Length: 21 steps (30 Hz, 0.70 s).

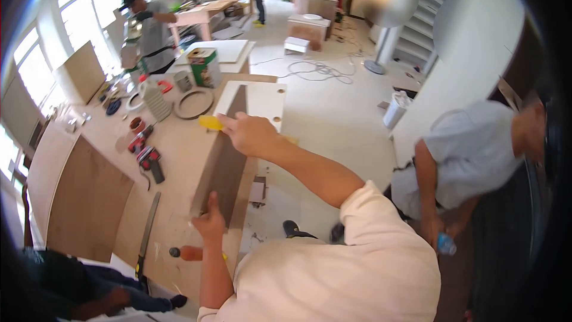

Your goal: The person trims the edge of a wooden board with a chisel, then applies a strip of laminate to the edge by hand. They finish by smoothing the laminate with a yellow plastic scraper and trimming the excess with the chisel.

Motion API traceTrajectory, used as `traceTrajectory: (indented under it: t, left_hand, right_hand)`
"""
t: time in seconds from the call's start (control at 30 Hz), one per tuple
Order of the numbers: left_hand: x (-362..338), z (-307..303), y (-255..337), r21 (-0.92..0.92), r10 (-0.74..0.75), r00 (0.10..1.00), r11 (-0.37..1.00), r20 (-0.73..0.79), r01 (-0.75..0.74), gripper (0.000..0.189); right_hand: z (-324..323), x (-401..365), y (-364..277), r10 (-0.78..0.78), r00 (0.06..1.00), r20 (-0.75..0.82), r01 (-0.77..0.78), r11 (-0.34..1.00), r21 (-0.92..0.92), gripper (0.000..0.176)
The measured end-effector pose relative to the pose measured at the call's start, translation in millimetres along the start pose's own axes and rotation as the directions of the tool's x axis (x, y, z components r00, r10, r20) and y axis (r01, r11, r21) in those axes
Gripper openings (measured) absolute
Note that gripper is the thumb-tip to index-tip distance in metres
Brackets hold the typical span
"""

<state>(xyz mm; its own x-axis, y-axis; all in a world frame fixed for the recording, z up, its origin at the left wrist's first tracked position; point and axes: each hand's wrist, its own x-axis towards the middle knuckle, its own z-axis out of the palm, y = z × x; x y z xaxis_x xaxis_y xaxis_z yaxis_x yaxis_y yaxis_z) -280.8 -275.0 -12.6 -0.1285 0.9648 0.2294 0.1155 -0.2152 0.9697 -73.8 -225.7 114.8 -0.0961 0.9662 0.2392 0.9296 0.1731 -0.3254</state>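
My left hand (210, 219) grips the near end of a long grey-brown board (221, 173), its thumb up along the board's end. The board stands tilted on the edge of a wooden worktable (173, 173). My right hand (250, 134) is at the board's far part, closed on a small flat yellow piece (210, 123) at its upper edge. Its exact kind I cannot tell. Beside my left wrist lies an orange-brown bottle (192, 253) with a dark cap. A white panel (265, 98) with round holes lies beyond my right hand.
Left of the board lie a red-black cordless drill (149, 158) and a handsaw (150, 226). Farther back are a jug (155, 100), a roll of edging (193, 104) and a green-white can (204, 68). Co-workers stand at right (471, 149) and back left (152, 30). Cable coils (322, 73) cover the floor.
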Motion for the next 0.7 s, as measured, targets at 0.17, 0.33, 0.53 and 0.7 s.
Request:
traceTrajectory:
  t: [0.17,0.33,0.53,0.7]
  left_hand:
    - [8.6,5.8,-1.9,-0.124,0.218,0.975,0.970,0.047,-0.211,0.026]
    - [2.2,5.9,-5.8,-0.041,0.185,0.982,0.982,0.041,-0.184,0.025]
    - [4.5,9.1,-6.7,0.038,0.230,0.973,0.972,0.029,-0.231,0.027]
    - [1.2,7.8,-3.4,-0.024,0.172,0.985,0.985,-0.024,-0.172,0.028]
  right_hand:
    - [-9.0,-54.5,-51.9,-0.177,0.965,0.194,0.152,0.979,0.134,0.042]
    - [4.4,55.7,71.6,0.081,0.983,-0.166,-0.080,0.997,0.010,0.035]
    - [5.2,3.2,17.2,-0.125,0.992,0.025,0.125,0.992,0.029,0.034]
    - [15.3,86.7,130.1,-0.053,0.985,-0.164,0.058,0.998,0.026,0.031]
